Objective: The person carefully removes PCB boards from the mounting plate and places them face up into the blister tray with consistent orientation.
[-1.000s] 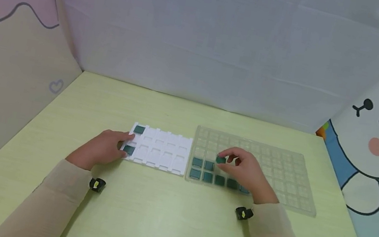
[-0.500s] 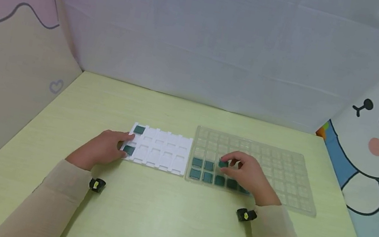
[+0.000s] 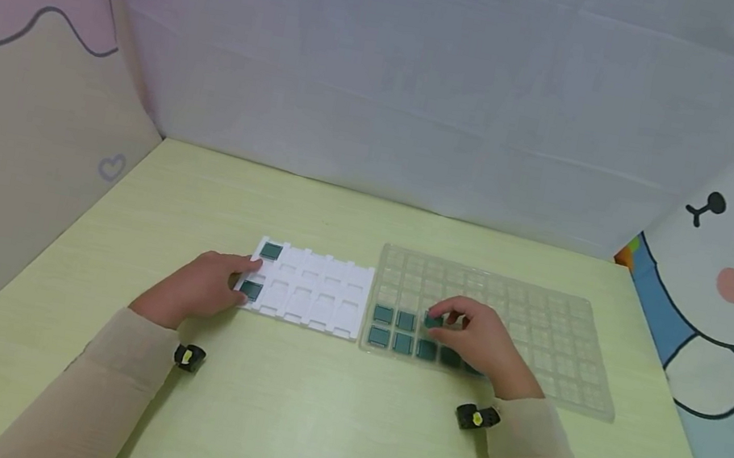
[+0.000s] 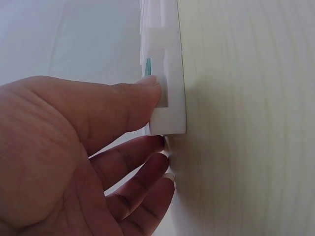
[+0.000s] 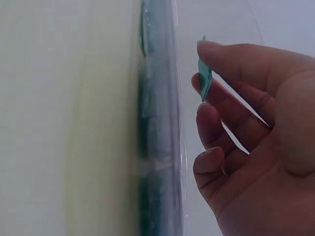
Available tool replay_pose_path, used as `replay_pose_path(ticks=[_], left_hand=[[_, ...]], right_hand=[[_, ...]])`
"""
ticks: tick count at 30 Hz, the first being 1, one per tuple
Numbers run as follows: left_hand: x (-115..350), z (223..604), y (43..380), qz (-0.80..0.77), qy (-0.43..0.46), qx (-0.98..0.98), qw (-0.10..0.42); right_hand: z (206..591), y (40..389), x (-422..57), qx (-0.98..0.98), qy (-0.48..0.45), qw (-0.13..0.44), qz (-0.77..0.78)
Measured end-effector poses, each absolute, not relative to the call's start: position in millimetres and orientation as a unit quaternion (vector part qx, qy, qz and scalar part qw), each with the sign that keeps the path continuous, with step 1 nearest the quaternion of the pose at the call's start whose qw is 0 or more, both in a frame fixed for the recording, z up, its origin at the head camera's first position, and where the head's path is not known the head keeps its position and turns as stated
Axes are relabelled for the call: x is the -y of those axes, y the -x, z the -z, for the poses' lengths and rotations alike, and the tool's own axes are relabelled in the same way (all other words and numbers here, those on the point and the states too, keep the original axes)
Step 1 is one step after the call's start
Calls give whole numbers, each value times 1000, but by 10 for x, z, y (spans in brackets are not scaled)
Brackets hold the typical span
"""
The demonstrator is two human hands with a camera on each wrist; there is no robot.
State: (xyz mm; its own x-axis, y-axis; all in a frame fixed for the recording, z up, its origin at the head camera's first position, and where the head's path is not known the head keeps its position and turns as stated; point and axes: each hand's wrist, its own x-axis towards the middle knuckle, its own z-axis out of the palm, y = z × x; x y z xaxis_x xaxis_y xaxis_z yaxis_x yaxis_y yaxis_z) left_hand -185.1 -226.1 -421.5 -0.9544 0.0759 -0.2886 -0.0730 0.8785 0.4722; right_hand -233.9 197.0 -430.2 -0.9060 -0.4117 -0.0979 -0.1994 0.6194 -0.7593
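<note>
My left hand grips the left end of a white plastic tray, thumb at the near corner and fingers along the end. In the left wrist view, the thumb presses the tray's side wall. Two square green chips sit in the tray's leftmost pockets. My right hand pinches another green chip between thumb and fingertip, just over the third column of a clear plastic tray. Several more chips lie in that tray's two near rows, the rightmost partly hidden under the hand.
The two trays lie side by side on a pale wood table, their facing edges close together. A white cloth wall rises behind the table. A printed panel with a cartoon face stands at the right.
My right hand has moved slightly right and lowered the chip toward the third column of the clear tray. My left hand keeps its grip on the white tray.
</note>
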Motion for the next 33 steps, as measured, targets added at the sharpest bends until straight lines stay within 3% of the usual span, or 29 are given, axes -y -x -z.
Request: replay_pose_path(ticks=[33], left_hand=[[2266,4172,1845,-247,-12,-957,151]], right_hand=[[4304,2367,-1922,-903,193,137,357]])
